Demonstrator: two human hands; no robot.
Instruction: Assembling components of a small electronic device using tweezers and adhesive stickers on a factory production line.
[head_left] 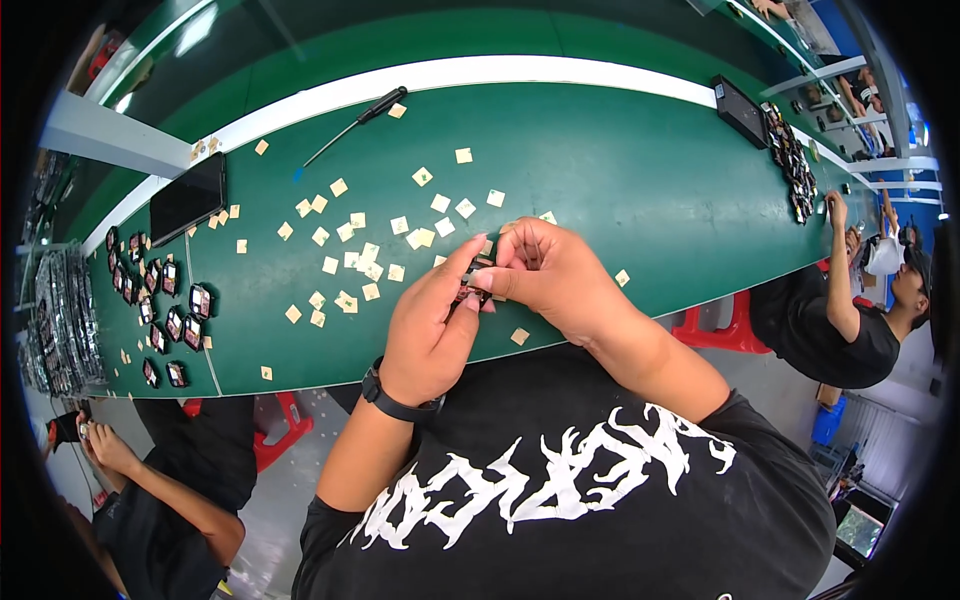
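Note:
Close to the table's near edge, my left hand [428,325] grips a small dark electronic module [477,293] between thumb and fingers. Most of the module is hidden by my fingers. My right hand [555,277] meets it from the other side, its thumb against the module and its fingers curled into a pinch. Whether a separate small piece sits in that pinch I cannot make out. Small pale square pieces [370,251] lie scattered on the green table [640,170] beyond and left of my hands.
Several small black modules [174,322] stand at the left, near a black tray [190,198] and stacked clear packaging [58,320]. A screwdriver [355,125] lies at the back. Far right are a black box [740,113] and a pile of dark parts [790,160]. Co-workers sit on both sides.

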